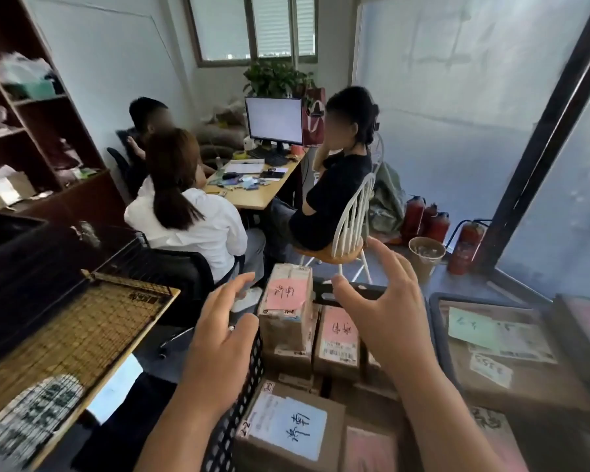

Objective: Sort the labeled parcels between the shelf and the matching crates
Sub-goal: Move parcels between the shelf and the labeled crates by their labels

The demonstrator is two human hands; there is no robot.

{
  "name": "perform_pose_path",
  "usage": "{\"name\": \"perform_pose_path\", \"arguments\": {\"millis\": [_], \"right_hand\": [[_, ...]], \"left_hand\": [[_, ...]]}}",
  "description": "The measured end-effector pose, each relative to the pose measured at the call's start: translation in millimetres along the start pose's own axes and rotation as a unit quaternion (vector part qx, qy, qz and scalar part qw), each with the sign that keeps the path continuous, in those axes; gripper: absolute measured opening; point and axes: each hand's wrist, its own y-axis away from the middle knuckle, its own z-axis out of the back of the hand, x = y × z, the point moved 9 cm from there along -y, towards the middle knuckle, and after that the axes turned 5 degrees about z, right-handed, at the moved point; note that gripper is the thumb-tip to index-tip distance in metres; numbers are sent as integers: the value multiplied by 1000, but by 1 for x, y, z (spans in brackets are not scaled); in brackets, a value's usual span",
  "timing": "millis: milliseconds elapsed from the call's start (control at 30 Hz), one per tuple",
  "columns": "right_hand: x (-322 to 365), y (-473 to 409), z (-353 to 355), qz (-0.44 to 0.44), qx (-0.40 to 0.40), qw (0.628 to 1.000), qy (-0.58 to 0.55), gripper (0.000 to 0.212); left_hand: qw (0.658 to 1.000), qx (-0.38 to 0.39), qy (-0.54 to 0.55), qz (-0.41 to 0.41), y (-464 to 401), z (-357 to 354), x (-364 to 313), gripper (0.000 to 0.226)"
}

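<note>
We hold our left hand (218, 321) and right hand (378, 308) spread wide, empty, beside the top parcel (286, 301); a one-sided grip may topple it off the stack in the black crate (234, 413)

I count two hands, the left hand (218, 338) and the right hand (385, 315), both spread and holding nothing. Three people sit at the table (252, 195). Four red fire extinguishers (464, 247) stand by the glass. One monitor (274, 120), one potted plant (276, 78) (partly hidden) and two black crates (232, 417).
</note>
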Motion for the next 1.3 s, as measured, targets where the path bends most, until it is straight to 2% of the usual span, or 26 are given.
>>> {"name": "perform_pose_path", "arguments": {"millis": [133, 367, 500, 600, 700, 867, 1000, 1133, 1300], "right_hand": [[26, 21, 45, 74, 75, 994, -35, 77], [79, 96, 96, 201, 195, 954, -109, 78], [129, 150, 98, 251, 255, 921, -152, 76], [179, 208, 94, 302, 298, 887, -183, 75], [228, 285, 89, 340, 349, 846, -216, 78], [307, 445, 88, 387, 415, 779, -267, 77], [370, 606, 97, 403, 470, 713, -328, 77], [436, 778, 124, 424, 552, 610, -378, 76], [487, 945, 157, 411, 631, 510, -416, 73]], "left_hand": [[998, -67, 0, -17, 59, -4, -40, 51], [986, -157, -17, -60, 192, -24, -97, 52], [967, -246, -38, -53, 278, 17, -108, 47], [945, -318, -58, -51, 356, 58, -115, 54], [922, -377, -83, -33, 447, 99, -114, 52], [870, -473, -136, 1, 630, 167, -107, 58], [822, -538, -178, 53, 802, 210, -102, 59], [742, -638, -175, 107, 983, 240, -93, 56], [655, -718, -169, 165, 1159, 247, -82, 59]]}}
